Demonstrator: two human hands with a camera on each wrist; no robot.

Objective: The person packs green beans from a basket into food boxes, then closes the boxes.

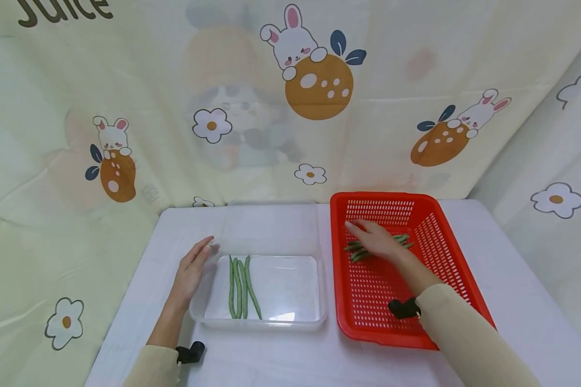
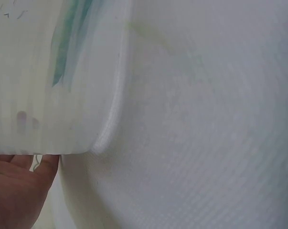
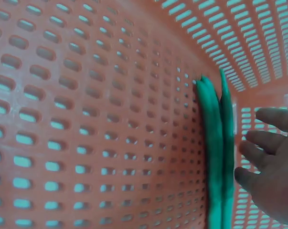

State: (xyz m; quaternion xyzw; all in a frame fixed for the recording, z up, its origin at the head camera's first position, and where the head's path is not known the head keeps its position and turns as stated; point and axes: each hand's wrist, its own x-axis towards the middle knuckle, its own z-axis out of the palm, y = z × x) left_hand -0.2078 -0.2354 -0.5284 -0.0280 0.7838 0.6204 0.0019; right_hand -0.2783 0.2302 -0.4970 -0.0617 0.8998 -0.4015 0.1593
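Observation:
My left hand (image 1: 190, 274) touches the left wall of a clear plastic container (image 1: 297, 324) with its fingers fairly straight. Several green beans (image 1: 253, 289) lie lengthwise side by side in that container, towards its left. In the left wrist view, the fingers of this hand (image 2: 19, 191) are partly hidden at the container's edge. My right hand (image 1: 377, 240) reaches inside a red perforated basket (image 1: 340, 290), above more green beans (image 1: 360, 254) and partly covering them. The right wrist view shows its fingers (image 3: 263, 143) spread beside the beans (image 3: 213, 143), with nothing visible between them.
A clear panel (image 1: 271, 223) extends behind the container. Both containers stand on a white-covered table (image 1: 252, 360), the basket to the right. A patterned curtain (image 1: 164, 80) hangs behind the table. Black wrist straps (image 1: 191, 352) sit at both sleeves.

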